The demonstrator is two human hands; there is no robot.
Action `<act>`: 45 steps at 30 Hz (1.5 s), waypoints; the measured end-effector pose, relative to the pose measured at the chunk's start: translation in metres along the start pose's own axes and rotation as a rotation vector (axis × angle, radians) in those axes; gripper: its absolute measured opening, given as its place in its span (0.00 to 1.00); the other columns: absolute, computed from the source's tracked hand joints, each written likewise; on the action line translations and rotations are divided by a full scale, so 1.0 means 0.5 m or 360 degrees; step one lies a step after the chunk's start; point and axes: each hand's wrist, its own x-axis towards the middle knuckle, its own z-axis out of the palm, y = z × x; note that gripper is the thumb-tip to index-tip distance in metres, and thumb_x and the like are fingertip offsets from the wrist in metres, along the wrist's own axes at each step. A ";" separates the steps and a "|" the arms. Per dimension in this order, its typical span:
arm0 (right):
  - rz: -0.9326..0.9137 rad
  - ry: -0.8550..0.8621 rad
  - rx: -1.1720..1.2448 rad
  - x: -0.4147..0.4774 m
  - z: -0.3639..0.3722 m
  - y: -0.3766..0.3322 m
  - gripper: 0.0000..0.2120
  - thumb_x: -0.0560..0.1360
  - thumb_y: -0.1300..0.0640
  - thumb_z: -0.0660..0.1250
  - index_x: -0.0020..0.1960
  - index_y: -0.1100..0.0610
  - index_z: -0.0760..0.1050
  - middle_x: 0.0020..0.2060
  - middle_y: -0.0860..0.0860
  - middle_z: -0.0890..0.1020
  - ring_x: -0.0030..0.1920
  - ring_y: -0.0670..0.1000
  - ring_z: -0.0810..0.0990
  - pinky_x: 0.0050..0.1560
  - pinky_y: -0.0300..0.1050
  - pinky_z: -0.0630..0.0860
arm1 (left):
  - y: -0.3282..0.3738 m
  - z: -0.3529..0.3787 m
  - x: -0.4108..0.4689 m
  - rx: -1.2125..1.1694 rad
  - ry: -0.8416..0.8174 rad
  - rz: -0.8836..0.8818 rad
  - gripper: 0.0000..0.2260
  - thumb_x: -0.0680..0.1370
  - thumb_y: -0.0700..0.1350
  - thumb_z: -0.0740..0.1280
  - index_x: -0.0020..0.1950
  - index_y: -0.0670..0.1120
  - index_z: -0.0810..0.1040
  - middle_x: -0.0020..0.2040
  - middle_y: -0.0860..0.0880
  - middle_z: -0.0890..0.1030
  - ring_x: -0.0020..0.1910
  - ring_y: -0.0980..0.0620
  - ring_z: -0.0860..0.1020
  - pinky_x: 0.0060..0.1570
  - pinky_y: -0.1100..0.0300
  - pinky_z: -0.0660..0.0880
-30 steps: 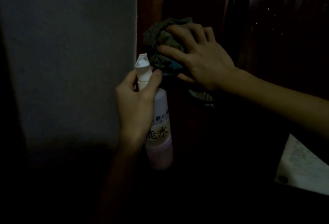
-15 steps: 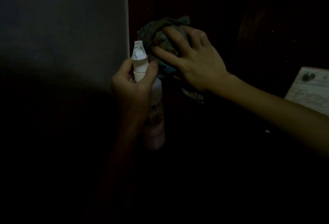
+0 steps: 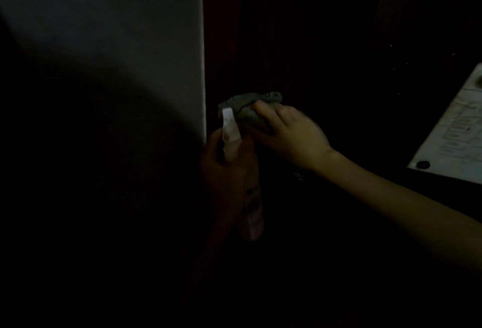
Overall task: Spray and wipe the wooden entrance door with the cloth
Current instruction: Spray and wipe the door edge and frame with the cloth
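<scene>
The scene is very dark. My right hand [image 3: 289, 134] presses a crumpled grey-green cloth [image 3: 247, 107] against the dark wooden door [image 3: 313, 40], close to the door's left edge, with its fingers laid over the cloth. My left hand [image 3: 227, 168] grips a spray bottle [image 3: 251, 213] upright just below and left of the cloth. The bottle's white nozzle [image 3: 229, 129] sticks up above my fingers and nearly touches the cloth. The bottle's lower body is barely visible in shadow.
A pale grey wall [image 3: 117, 40] fills the left side and ends at the door frame [image 3: 221, 40]. A white sheet or plate with printed lines and a dark screw [image 3: 453, 134] is fixed at the right. Everything lower down is black.
The view has tilted upward, so both hands sit lower in the frame. My right hand and the cloth slid down the door edge. The scene has grown darker.
</scene>
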 end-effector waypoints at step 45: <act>0.0788 0.0772 0.0252 0.207 -0.290 0.268 0.40 0.67 0.60 0.76 0.75 0.51 0.62 0.68 0.65 0.68 0.55 0.67 0.70 0.52 0.61 0.73 | 0.363 0.118 0.219 -0.0231 -0.0378 0.0335 0.03 0.77 0.45 0.72 0.49 0.47 0.84 0.44 0.45 0.87 0.44 0.49 0.85 0.43 0.56 0.81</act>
